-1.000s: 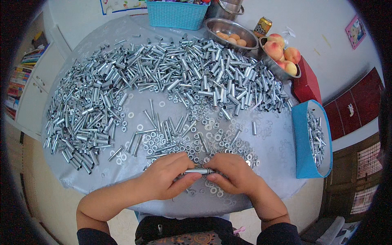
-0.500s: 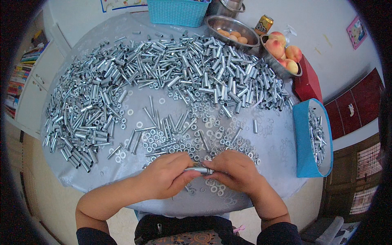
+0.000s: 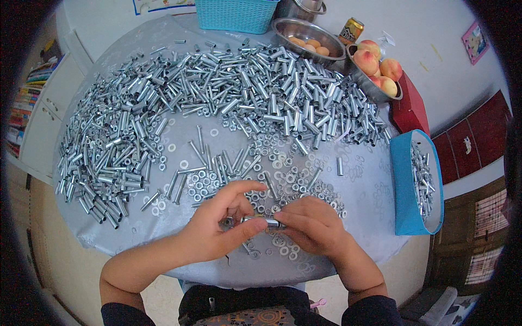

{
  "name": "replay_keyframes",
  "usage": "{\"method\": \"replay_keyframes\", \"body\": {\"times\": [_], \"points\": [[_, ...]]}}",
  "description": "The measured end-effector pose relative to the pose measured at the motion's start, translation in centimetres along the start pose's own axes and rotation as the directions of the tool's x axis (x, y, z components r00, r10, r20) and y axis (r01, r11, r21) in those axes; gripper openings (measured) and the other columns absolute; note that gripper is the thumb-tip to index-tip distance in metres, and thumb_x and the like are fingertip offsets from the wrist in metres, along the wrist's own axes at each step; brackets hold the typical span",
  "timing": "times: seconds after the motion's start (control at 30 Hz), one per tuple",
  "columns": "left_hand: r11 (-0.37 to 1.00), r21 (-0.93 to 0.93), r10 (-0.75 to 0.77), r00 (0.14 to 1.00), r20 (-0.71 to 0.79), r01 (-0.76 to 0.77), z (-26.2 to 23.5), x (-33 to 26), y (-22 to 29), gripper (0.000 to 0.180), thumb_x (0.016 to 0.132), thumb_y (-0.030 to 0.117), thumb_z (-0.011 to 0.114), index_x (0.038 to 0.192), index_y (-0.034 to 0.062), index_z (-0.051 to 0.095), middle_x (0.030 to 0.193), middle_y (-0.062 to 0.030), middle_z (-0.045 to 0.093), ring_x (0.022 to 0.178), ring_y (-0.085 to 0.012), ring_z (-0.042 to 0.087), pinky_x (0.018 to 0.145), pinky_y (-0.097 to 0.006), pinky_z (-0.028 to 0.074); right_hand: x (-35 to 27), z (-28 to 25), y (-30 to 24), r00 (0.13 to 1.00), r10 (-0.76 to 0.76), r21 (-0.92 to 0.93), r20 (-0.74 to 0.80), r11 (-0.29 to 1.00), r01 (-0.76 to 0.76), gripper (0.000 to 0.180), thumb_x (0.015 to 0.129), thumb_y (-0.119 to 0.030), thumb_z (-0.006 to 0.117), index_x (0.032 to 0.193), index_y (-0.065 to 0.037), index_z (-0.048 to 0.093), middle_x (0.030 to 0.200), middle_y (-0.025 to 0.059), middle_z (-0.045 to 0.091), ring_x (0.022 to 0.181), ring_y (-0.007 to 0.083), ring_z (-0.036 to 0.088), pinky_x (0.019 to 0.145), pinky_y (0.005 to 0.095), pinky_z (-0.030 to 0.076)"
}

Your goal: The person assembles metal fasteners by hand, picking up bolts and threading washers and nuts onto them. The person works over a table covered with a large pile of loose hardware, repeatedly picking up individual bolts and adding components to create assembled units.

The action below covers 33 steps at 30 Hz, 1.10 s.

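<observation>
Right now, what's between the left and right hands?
Head view: a shiny metal cylinder bridges the gap from the left hand's thumb to the right hand's fingers. Loose small metal rings lie just beyond it.

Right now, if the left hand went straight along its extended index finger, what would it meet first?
The left hand would probably meet the slanting bolt just ahead, though depth is unclear: it may pass above.

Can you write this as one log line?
Left hand: thumb at metal cylinder, index finger extended | Right hand: gripping cylinder's end | Ahead: washers, bolts | Right: blue box of metal parts
</observation>
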State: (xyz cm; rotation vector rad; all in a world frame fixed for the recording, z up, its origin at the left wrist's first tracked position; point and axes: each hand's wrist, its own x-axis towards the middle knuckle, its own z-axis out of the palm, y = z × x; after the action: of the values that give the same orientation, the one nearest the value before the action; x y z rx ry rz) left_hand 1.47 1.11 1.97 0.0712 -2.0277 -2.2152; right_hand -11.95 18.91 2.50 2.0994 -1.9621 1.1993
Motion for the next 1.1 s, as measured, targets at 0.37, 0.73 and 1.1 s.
{"method": "replay_keyframes", "body": {"times": [0.37,0.73,1.1], "points": [[0.803,0.458,0.342,0.924,0.17,-0.382,-0.9,0.5,-0.5,0.026,0.083,0.006,0.066,0.109,0.0016,0.063,0.078,-0.01,0.063,0.067,-0.0165,0.061,0.058,-0.024,0.047,0.0,-0.4,-0.3,0.88,0.38,0.096,0.283,0.902,-0.421,0.022,0.084,-0.025,0.063,0.095,-0.007,0.059,0.081,0.0121,0.06,0.074,0.0306,0.06,0.064,0.0395,0.046],[0.872,0.444,0.194,0.978,0.072,-0.206,-0.5,0.2,0.1,0.026,0.079,0.005,0.068,0.105,0.0048,0.066,0.081,-0.0099,0.066,0.069,-0.0203,0.065,0.06,-0.03,0.051,0.4,0.1,-0.3,0.955,0.281,0.109,0.1,0.951,-0.291,0.023,0.082,-0.022,0.066,0.093,-0.003,0.058,0.078,0.0136,0.057,0.07,0.0322,0.058,0.06,0.0397,0.046],[0.827,0.475,0.293,0.952,0.091,-0.3,-0.3,0.3,-0.3,0.026,0.078,0.006,0.07,0.104,0.0058,0.067,0.084,-0.0107,0.067,0.069,-0.0218,0.065,0.06,-0.03,0.051,0.1,-0.6,0.1,0.94,0.299,0.12,0.164,0.94,-0.32,0.024,0.084,-0.023,0.063,0.101,-0.006,0.06,0.081,0.0124,0.06,0.075,0.0324,0.06,0.064,0.0402,0.046]]}}
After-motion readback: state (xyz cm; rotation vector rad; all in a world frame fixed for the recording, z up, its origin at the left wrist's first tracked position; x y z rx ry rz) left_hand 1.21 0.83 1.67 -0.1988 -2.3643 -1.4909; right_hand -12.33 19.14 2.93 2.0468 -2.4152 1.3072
